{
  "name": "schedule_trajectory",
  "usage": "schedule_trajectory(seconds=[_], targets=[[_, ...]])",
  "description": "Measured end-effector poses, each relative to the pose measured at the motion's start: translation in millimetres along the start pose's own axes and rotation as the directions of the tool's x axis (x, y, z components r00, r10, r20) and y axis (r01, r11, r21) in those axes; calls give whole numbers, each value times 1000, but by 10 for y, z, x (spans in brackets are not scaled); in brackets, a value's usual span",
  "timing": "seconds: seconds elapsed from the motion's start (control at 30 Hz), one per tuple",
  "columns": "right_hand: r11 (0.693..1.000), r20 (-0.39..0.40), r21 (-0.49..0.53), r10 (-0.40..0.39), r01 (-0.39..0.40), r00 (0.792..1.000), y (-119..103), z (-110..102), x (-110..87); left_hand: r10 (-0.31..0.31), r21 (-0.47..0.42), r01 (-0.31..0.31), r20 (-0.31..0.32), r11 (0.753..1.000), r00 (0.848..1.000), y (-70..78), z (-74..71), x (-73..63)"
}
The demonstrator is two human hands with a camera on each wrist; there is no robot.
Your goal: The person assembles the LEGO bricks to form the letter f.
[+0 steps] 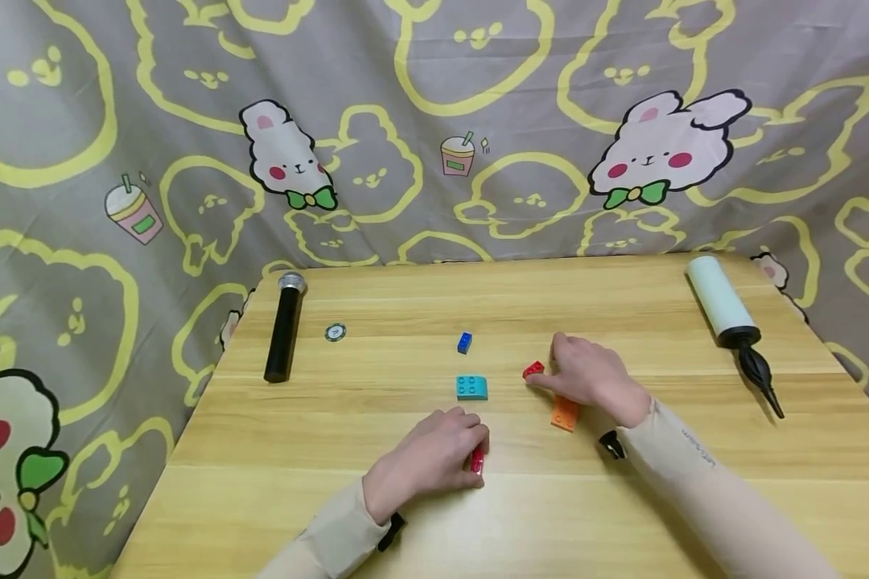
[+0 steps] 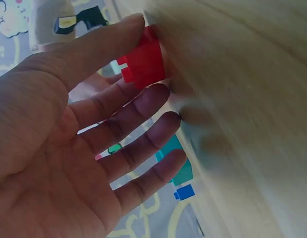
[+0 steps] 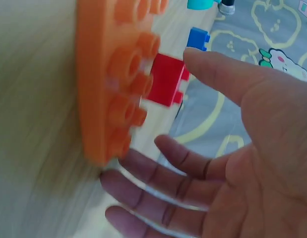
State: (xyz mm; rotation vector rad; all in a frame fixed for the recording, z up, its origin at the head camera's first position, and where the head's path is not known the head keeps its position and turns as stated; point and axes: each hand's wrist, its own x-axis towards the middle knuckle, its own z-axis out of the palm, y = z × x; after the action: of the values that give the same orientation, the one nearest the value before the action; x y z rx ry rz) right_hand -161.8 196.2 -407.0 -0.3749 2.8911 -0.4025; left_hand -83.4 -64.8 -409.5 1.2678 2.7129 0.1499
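Observation:
My left hand (image 1: 434, 454) pinches a small red toy brick (image 1: 477, 461) between thumb and index finger, low over the table; the left wrist view shows its other fingers spread loosely. A second red brick (image 1: 533, 370) lies by the thumb of my right hand (image 1: 590, 374). In the right wrist view that thumb is close to the red brick (image 3: 165, 79), whether touching I cannot tell, and the other fingers stay apart from it. An orange studded brick (image 1: 565, 414) lies partly hidden under the right hand. Between the hands and farther back are a teal brick (image 1: 471, 388) and a blue brick (image 1: 464, 343).
On the wooden table (image 1: 376, 362), a black microphone (image 1: 284, 334) lies at the left beside a round chip (image 1: 335, 332). A pale hand pump (image 1: 720, 305) with a black nozzle lies at the back right. A patterned grey curtain (image 1: 376, 72) hangs behind the table.

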Motion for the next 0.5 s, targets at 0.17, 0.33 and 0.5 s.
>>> schedule_trajectory(seconds=[0.17, 0.33, 0.5], targets=[[997, 21, -49, 59, -58, 998, -112, 15, 78, -14, -4, 14, -23, 1000, 1000, 1, 24, -6], [996, 7, -70, 52, -52, 999, -160, 37, 113, 0, -57, -3, -63, 998, 998, -48, 59, -32], [998, -18, -49, 25, -26, 1000, -162, 66, 114, 9, -141, -18, -63, 990, 998, -104, 84, -52]])
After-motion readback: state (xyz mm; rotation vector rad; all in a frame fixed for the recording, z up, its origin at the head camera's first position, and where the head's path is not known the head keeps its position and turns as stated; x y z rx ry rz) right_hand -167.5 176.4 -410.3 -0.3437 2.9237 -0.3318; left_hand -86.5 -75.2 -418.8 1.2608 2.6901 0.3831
